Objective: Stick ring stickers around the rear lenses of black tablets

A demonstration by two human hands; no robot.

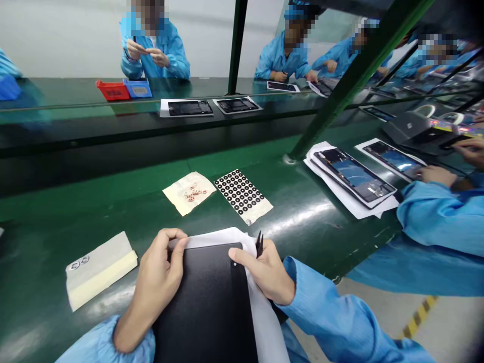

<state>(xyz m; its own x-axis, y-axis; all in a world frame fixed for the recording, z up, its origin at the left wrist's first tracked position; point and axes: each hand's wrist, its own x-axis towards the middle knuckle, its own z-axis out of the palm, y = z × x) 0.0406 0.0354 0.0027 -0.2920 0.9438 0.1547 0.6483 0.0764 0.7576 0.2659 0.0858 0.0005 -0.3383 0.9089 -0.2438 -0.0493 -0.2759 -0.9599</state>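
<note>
Black panel [206, 302] is seemingly being steadied: left grip [161, 272] pinches its far edge; right grip [268, 272] holds tweezers [259, 244], thumb on the corner. Moving it likely needs both.

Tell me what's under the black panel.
Under the black panel, a white sheet sticks out past its far and right edges. The panel hides the rest and anything else beneath.

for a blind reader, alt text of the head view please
A person's left hand and right hand hold a black panel and white paper together, tweezers in the right. Beyond, a sheet of black rings lies on a green bench.
</note>
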